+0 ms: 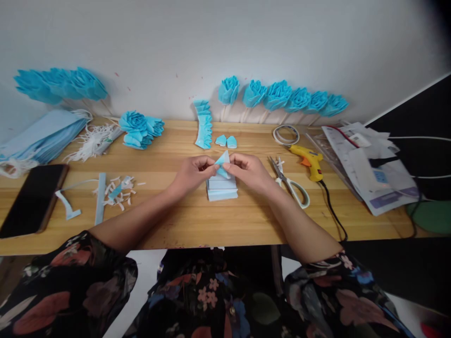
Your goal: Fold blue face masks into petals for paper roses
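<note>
Between my fingertips is a small light-blue fabric piece with a pointed top, like cut face-mask cloth. My left hand pinches its left side, and my right hand pinches the right. Just under the hands lies a stack of pale-blue fabric pieces on the table. Two folded blue petals rest a little beyond my fingers. Farther back, a row of overlapping blue petals lies against the wall's foot. Scissors with white handles lie partly open to the right of my right hand.
Blue flowers on sticks lean on the wall, with more flowers at left. A yellow glue gun, tape roll and plastic packets sit right. Left are masks, a phone and white scraps.
</note>
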Demonstrator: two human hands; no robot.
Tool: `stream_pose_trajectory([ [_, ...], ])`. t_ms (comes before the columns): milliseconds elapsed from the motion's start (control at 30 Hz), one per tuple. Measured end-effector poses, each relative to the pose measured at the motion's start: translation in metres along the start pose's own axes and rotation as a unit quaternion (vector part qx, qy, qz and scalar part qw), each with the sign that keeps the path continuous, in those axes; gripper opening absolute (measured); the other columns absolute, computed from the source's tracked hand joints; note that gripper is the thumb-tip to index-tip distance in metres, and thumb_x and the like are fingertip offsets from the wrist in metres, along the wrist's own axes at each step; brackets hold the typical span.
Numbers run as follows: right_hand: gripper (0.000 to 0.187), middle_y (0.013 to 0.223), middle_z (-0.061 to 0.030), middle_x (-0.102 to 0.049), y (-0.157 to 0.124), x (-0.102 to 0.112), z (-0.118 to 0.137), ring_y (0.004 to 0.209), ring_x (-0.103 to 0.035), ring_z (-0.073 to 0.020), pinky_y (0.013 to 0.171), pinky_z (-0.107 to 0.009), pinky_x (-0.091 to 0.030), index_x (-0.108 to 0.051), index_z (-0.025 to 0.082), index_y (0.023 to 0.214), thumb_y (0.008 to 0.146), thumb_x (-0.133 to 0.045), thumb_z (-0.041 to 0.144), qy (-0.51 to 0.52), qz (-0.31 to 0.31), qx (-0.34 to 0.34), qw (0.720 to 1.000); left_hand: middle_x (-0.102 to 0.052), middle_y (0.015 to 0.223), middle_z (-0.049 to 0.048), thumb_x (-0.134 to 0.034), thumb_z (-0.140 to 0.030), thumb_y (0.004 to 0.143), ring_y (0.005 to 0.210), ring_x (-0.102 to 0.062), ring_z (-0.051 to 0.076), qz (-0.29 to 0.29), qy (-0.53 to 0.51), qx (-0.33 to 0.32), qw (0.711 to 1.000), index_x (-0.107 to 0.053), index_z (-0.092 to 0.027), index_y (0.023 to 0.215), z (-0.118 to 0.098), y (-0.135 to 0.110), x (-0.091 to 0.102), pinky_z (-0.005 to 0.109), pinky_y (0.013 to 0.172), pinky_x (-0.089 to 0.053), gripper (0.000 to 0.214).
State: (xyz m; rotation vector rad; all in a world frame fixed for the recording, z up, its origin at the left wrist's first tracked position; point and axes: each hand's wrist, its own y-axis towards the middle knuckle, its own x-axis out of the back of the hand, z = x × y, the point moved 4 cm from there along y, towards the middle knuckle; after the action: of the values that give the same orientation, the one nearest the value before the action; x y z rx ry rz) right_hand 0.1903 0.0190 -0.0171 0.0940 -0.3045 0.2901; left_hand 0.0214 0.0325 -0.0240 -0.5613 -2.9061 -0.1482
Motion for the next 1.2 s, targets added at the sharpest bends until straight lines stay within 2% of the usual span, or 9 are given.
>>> stream_pose_trajectory([
  [233,0.033,0.065,0.0042,-0.042,0.001,0.003,-0.005,0.061,-0.037,-0.0106,0.058,-0.028,-0.028,-0.048,0.021,0.066,0.084,-0.065,0.042,0.023,-0.032,0.005,0.999,-0.057,0.062,-0.0014,-0.067,-0.043,0.08,0.057,-0.047,0.009,0.047,0.003,0.013,0.999,-0.062,-0.017,0.069,-0.003,-0.002,-0.004,0.022,0.053,-0.035,0.028],
  [367,0.034,0.065,0.0041,-0.043,0.0,0.003,-0.004,0.062,-0.037,-0.0109,0.059,-0.028,-0.029,-0.049,0.021,0.067,0.083,-0.066,0.045,0.022,-0.034,0.001,0.999,-0.055,0.06,-0.0019,-0.068,-0.038,0.079,0.056,-0.044,0.009,0.039,0.005,0.021,0.999,-0.058,-0.017,0.063,0.0,-0.001,-0.004,0.023,0.052,-0.032,0.028],
  [600,0.036,0.066,0.0037,-0.045,0.0,0.001,-0.002,0.064,-0.039,-0.011,0.061,-0.028,-0.03,-0.049,0.02,0.067,0.084,-0.066,0.047,0.028,-0.023,0.009,0.999,-0.056,0.061,-0.0026,-0.069,-0.031,0.078,0.056,-0.045,0.008,0.033,-0.004,0.035,0.999,-0.06,-0.016,0.065,0.002,0.0,-0.004,0.022,0.053,-0.033,0.022],
  [800,0.036,0.065,0.0037,-0.044,0.0,0.002,-0.002,0.063,-0.039,-0.0109,0.06,-0.028,-0.03,-0.047,0.02,0.066,0.083,-0.066,0.046,0.02,-0.02,0.003,1.0,-0.056,0.062,-0.0028,-0.067,-0.033,0.078,0.057,-0.046,0.008,0.034,0.003,0.035,0.999,-0.06,-0.016,0.068,0.006,0.0,-0.004,0.022,0.054,-0.035,0.021],
  [1067,0.033,0.063,0.0034,-0.044,-0.001,0.0,0.0,0.061,-0.038,-0.0108,0.058,-0.027,-0.03,-0.049,0.021,0.066,0.082,-0.067,0.044,0.002,-0.021,-0.004,1.0,-0.057,0.064,-0.0019,-0.066,-0.039,0.08,0.058,-0.048,0.009,0.045,-0.005,0.025,0.999,-0.06,-0.017,0.071,-0.005,-0.001,-0.004,0.022,0.053,-0.036,0.024],
  [1200,0.034,0.062,0.0036,-0.046,-0.002,-0.002,0.003,0.06,-0.038,-0.0106,0.056,-0.027,-0.029,-0.05,0.021,0.066,0.081,-0.067,0.045,-0.002,-0.018,-0.008,1.0,-0.057,0.064,-0.0017,-0.068,-0.036,0.077,0.059,-0.048,0.009,0.041,-0.019,0.027,0.999,-0.06,-0.017,0.07,-0.004,0.0,-0.004,0.022,0.054,-0.037,0.022],
])
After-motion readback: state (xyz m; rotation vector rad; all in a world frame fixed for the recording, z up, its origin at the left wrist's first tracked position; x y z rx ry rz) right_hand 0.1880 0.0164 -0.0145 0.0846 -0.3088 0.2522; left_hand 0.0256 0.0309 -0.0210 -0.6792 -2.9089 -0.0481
